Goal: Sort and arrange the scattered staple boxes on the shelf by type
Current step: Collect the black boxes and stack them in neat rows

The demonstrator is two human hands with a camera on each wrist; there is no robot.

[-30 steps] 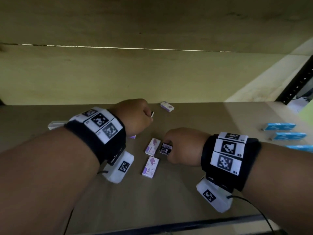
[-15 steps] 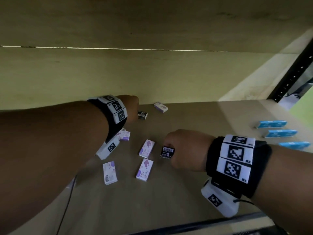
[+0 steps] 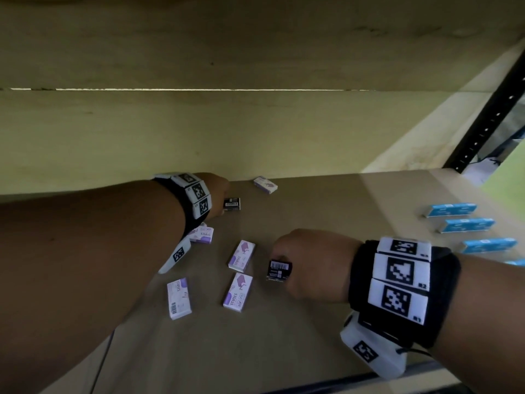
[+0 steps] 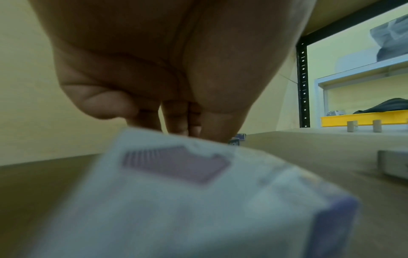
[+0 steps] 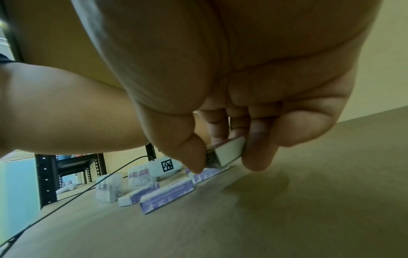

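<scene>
Black staple boxes go together, so my right hand [image 3: 309,265] pinches one black box [image 3: 279,270]; my left hand [image 3: 217,191] grasps another black box [image 3: 232,204] by the shelf [image 3: 341,223] back.

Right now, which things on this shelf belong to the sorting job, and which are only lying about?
Job:
- small black staple box, pinched by right hand
- second black staple box, at left hand
- purple-and-white staple boxes
- blue staple boxes

Lying about:
- yellow plastic tray
- black cable

left hand [image 4: 167,69] fingers down at shelf [image 4: 309,146] — blurred white-purple staple box [image 4: 187,200] fills foreground.
</scene>
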